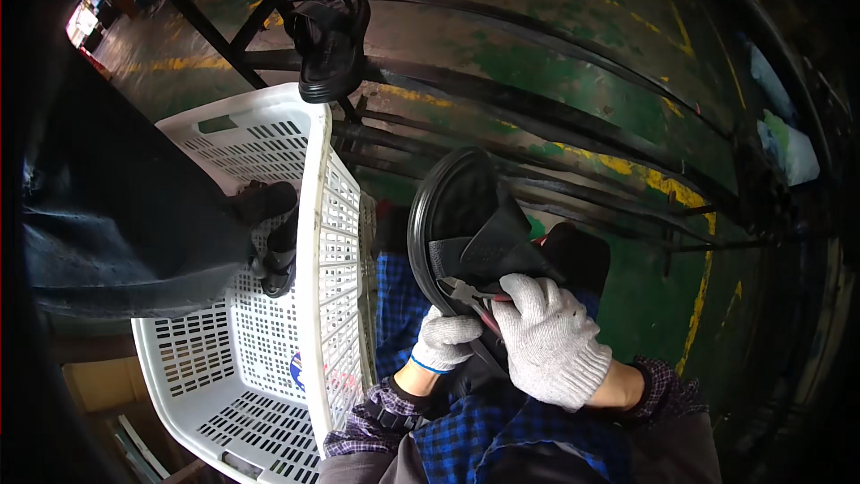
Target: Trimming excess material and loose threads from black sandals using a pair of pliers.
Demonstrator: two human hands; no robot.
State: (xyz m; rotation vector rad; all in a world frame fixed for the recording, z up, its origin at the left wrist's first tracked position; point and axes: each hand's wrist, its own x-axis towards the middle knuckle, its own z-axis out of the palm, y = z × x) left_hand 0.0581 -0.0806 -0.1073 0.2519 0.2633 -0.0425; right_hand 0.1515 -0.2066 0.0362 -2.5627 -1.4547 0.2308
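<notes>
Two hands here: my left hand (445,341) pinches the sandal (475,237) above the apron (461,439), my right hand (550,339) grips pliers (463,291) at its edge; I'd brace firmly, tips square.

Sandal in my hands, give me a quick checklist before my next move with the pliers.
1. Sandal steadied: ok, the left hand grips its edge.
2. Pliers held: ok, the right hand has the handles.
3. Pliers placed: ok, their head is beside the strap.
4. Jaws closed on anything: cannot tell, too small to see.
5. Gloves on: ok, both hands.
6. Left thumb clear: probably not ok, it lies close to the pliers.
</notes>
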